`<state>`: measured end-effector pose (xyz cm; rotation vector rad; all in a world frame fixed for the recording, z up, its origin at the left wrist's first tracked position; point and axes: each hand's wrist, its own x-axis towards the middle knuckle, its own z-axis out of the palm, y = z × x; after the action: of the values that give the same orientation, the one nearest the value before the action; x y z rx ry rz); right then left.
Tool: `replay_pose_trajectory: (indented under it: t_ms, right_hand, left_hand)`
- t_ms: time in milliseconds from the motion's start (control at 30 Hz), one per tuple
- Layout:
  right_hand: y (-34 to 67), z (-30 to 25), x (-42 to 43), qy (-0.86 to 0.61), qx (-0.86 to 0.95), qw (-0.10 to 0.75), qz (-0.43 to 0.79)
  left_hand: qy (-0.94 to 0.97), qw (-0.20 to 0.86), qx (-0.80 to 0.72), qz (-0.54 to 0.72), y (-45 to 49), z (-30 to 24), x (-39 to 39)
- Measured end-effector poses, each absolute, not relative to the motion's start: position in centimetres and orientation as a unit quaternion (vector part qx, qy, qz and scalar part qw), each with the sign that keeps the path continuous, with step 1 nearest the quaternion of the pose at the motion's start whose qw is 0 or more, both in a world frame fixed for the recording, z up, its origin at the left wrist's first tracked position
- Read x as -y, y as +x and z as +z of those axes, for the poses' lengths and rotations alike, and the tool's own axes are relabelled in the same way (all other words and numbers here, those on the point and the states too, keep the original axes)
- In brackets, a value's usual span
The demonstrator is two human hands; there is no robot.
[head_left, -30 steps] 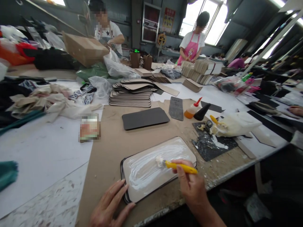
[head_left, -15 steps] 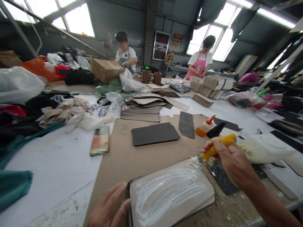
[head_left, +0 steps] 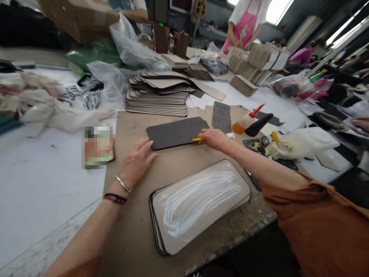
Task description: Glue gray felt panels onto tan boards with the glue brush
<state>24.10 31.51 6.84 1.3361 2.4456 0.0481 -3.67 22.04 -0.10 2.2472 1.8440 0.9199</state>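
My left hand (head_left: 138, 158) has its fingers spread, with the fingertips at the left corner of a flat dark grey panel (head_left: 175, 132); whether they touch it I cannot tell. My right hand (head_left: 211, 138) is at the panel's right end, closed round a yellow-handled glue brush (head_left: 196, 139). The brush's white-coated head pokes out on the far side of that hand. Nearer me lies a small stack of beige, dark-edged panels (head_left: 184, 240), its top face streaked with white glue (head_left: 198, 192).
A tall stack of panels (head_left: 157, 103) stands behind. To the right are a red-tipped bottle (head_left: 240, 125) of orange liquid and a white plastic container (head_left: 311, 142) on its side. A pixelated card-like item (head_left: 98, 148) lies left. A person in a pink apron (head_left: 245, 25) stands across the table.
Both hands have moved forward from the glue-streaked stack to the dark grey panel. The brush has left the glued surface and stays in my right hand. The view has tilted down.
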Motion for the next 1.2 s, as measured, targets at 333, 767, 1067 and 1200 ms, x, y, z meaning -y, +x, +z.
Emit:
replay_pose_trajectory:
  t_ms: [333, 767, 1067, 1200]
  right_hand:
    - [24.3, 7.3, -32.9, 0.413, -0.887, 0.201, 0.056]
    - [23.8, 10.3, -31.9, 0.400, -0.900, 0.114, 0.133]
    - [24.8, 15.2, -25.4, 0.410, -0.879, -0.241, 0.040]
    - [25.0, 16.0, -19.0, 0.474, -0.700, -0.469, -0.255]
  left_hand:
    - [0.738, 0.050, -0.624, 0.252, -4.1, 0.2, -23.7]
    - [0.767, -0.023, -0.583, 0.267, -3.2, 2.0, -24.9]
    - [0.688, -0.107, -0.656, 0.291, -1.7, 8.6, -21.8]
    - [0.577, -0.173, -0.752, 0.267, -4.4, 10.7, -18.2]
